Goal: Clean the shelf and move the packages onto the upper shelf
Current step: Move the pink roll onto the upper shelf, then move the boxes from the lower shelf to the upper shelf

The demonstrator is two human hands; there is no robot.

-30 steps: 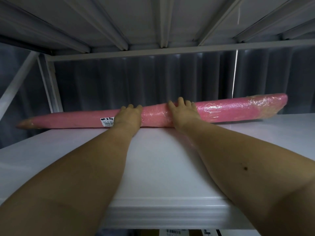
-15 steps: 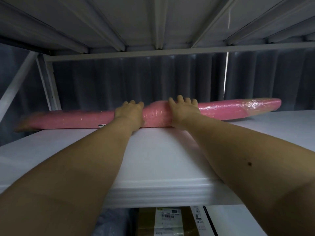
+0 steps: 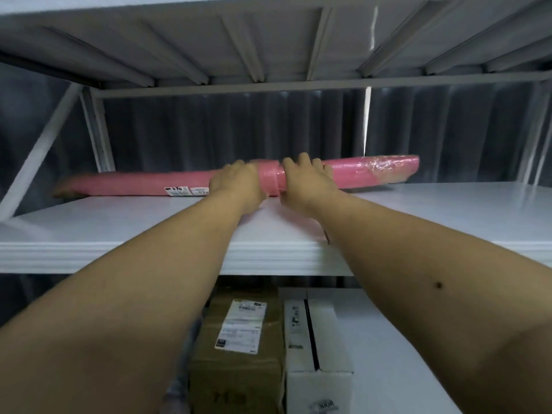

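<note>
A long pink roll [image 3: 352, 174] lay on its side at the back of the white upper shelf [image 3: 119, 222], its long axis running left to right along the rear edge — nearly parallel with the dark curtain [image 3: 209, 130] behind it. Its right end, wrapped in crinkled clear film, sat slightly higher in the frame than the tapered left end, which pointed toward the shelf's white corner post [image 3: 97, 132]. A white label [image 3: 186, 191] marked "270" faced forward on the left half.

Both bare arms reached over the shelf's front lip to the roll's middle. The left hand [image 3: 239, 182] was laid over the roll with its fingers bent across the top. The right hand [image 3: 304, 182] sat just beside it, its fingers curled over the top of the roll; a short band of pink showed between the two hands. How firmly either hand gripped could not be told — the thumbs were hidden.

Below the shelf stood a brown box [image 3: 239, 348] with a shipping label on top, and touching its right side, a white box [image 3: 316, 339] with a dark seam.
</note>
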